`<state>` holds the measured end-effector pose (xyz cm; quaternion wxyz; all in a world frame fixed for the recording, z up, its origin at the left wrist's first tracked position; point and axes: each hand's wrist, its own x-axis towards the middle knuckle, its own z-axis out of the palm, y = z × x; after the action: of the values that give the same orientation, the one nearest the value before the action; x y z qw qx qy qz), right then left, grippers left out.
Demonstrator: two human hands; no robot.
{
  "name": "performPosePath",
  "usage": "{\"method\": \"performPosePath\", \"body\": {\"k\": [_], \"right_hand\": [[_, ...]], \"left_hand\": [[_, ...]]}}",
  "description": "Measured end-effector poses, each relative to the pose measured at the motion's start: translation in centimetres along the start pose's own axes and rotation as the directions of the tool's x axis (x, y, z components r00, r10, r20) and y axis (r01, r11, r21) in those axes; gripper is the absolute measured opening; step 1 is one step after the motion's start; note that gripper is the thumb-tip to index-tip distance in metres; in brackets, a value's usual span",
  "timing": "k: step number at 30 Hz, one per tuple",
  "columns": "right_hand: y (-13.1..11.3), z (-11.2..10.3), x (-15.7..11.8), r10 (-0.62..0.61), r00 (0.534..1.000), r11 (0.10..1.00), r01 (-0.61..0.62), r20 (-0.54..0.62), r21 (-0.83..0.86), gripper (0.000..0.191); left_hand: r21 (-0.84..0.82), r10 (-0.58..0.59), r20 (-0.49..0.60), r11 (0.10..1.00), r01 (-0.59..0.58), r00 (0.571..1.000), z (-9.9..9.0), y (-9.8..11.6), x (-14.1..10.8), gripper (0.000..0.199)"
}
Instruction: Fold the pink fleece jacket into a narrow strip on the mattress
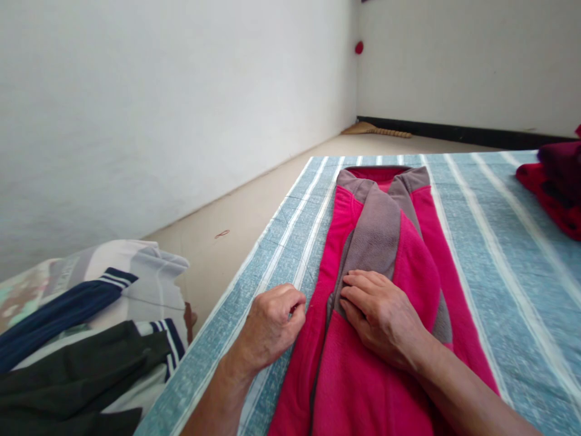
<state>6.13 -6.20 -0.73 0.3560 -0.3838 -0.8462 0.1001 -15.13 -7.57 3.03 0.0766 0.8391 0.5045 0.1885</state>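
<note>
A pink and grey fleece jacket (376,375) lies lengthwise on the blue-and-white striped cloth (485,242), its collar at the far end. One sleeve, pink with a grey panel, is folded over the front. My right hand (379,312) rests flat on the jacket near the grey panel, fingers stretched out. Just left of the jacket's edge is my left hand (276,321), its fingers curled in and the thumb against them. Whether anything is inside that curl is hidden. The jacket's lower end runs out of view at the bottom.
Dark red folded clothes (556,181) lie on the cloth at the far right. At lower left, navy and black garments (86,357) with striped cuffs lie on a pale heap. A straw broom (376,129) lies on the floor by the wall corner.
</note>
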Motion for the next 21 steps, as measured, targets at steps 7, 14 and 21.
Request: {"method": "performPosePath", "body": {"k": [7, 14, 21], "right_hand": [[0.0, 0.0, 0.0, -0.002, 1.000, 1.000, 0.002, 0.005, -0.001, 0.021], [0.0, 0.0, -0.1, 0.003, 1.000, 1.000, -0.003, 0.004, 0.006, 0.020], [0.0, 0.1, -0.1, 0.000, 1.000, 1.000, 0.000, 0.012, 0.001, 0.021]], "left_hand": [[-0.109, -0.005, 0.033, 0.994, 0.009, 0.999, -0.2, 0.8, 0.1, 0.016], [-0.041, -0.145, 0.106, 0.988, 0.150, 0.984, 0.1, 1.8, 0.1, 0.008], [0.012, -0.233, 0.127, 0.972, 0.233, 0.964, 0.7, 2.1, 0.2, 0.015]]}}
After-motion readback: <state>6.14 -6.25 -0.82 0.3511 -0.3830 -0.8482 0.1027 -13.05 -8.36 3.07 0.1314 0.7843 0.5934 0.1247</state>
